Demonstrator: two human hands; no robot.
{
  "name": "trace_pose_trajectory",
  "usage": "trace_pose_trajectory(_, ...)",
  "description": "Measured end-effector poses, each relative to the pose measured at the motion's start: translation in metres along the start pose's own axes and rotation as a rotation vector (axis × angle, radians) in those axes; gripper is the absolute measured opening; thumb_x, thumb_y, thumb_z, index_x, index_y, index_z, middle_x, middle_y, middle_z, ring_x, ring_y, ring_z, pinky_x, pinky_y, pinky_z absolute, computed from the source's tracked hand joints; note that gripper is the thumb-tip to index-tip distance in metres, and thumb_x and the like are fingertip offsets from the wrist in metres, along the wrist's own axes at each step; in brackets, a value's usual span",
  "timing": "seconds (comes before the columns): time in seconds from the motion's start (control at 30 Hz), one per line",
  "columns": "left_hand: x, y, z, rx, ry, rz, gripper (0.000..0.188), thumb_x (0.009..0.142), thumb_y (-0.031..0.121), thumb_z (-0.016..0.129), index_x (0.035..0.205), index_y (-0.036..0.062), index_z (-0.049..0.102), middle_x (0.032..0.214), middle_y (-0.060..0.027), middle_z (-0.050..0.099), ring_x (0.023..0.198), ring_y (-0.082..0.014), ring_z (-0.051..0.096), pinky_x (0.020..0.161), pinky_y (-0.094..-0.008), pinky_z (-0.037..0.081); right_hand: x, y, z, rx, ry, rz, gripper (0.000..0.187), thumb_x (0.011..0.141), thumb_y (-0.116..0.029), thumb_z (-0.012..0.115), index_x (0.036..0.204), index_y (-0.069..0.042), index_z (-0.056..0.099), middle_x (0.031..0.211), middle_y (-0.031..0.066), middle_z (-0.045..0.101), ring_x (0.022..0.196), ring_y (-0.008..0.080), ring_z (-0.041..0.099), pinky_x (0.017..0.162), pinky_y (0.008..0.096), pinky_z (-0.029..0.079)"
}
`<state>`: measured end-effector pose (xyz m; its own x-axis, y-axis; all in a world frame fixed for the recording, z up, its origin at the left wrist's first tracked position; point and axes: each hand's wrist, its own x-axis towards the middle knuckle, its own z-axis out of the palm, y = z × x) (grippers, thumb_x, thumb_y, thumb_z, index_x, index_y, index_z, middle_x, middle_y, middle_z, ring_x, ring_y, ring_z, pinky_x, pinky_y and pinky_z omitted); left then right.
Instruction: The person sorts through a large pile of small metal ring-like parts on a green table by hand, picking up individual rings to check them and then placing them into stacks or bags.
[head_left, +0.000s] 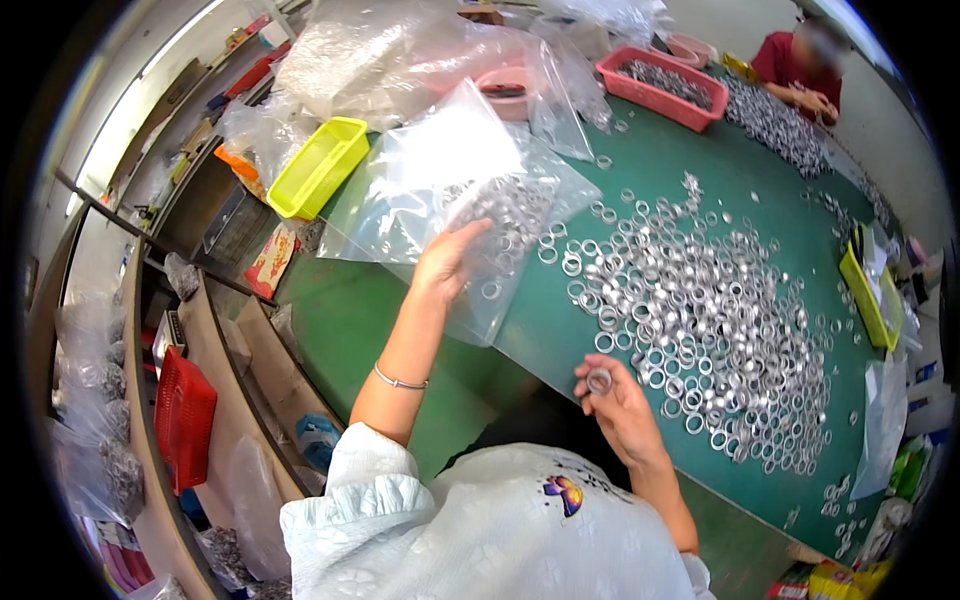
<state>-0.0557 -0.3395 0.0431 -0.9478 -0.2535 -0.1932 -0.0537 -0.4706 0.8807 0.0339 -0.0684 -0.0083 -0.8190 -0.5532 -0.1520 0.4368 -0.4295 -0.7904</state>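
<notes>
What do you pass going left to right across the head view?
Red basket → yellow bin → left hand on clear bag → right hand holding ring → ring pile → yellow tray.
</notes>
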Motion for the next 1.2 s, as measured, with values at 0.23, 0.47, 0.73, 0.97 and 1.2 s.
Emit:
trace_pose_trajectory(0.23,-0.048,-0.047,-0.032,0.437,0.244,0.217,0.045,0.086,0.006,0.055,0.129,-0.0024,0.044,0.122,-0.0139,0.054,0.107,-0.0205,0.054,0.092,-0.0325,0.042,0.004,-0.01,-0.002,-0.104,-0.107,-0.084,0.033,0.092,-0.003,0.043,0.125,0.001,0.04,0.107,0.0165,0.057,0.078,0.0187,0.061,0.064,0.0243,0.047)
trace_pose_trajectory(0.47,-0.174,-0.049,0.035,0.943,-0.09,0.648,0.037,0.074,0.002,0.068,0.109,0.0052,0.056,0.1,-0.0083,0.05,0.084,-0.0175,0.054,0.071,-0.0285,0.046,0.004,0.006,0.016,-0.344,-0.183,-0.066,0.029,0.092,-0.018,0.048,0.108,0.004,0.056,0.074,0.0031,0.054,0.064,0.0082,0.047,0.057,0.0195,0.034)
trace_pose_trajectory(0.73,-0.24,-0.013,-0.028,1.031,0.357,0.766,0.008,0.079,0.007,0.064,0.084,0.0015,0.061,0.078,-0.01,0.058,0.072,-0.022,0.058,0.066,-0.0312,0.047,0.003,0.035,0.045,-0.186,-0.569,0.109,0.037,0.093,-0.024,0.051,0.118,0.004,0.05,0.072,0.0048,0.053,0.063,0.0089,0.048,0.057,0.0194,0.037)
trace_pose_trajectory(0.97,-0.384,0.179,-0.179,1.053,1.508,1.041,0.022,0.082,0.018,0.066,0.082,-0.0033,0.067,0.067,-0.0017,0.062,0.06,-0.0064,0.053,0.054,-0.0224,0.041,0.021,0.043,0.052,-0.355,-0.634,0.165,0.025,0.091,-0.011,0.052,0.111,0.004,0.053,0.075,0.0058,0.056,0.066,0.009,0.05,0.062,0.0203,0.04)
trace_pose_trajectory(1.2,-0.485,0.326,-0.262,1.284,1.972,1.451,0.023,0.077,0.019,0.068,0.084,-0.0023,0.068,0.069,-0.0147,0.066,0.061,-0.0199,0.062,0.06,-0.0317,0.046,0.029,0.055,0.057,-0.473,-0.546,0.197,0.023,0.09,-0.013,0.054,0.108,0.0,0.057,0.074,0.0032,0.054,0.066,0.0088,0.049,0.06,0.0203,0.039)
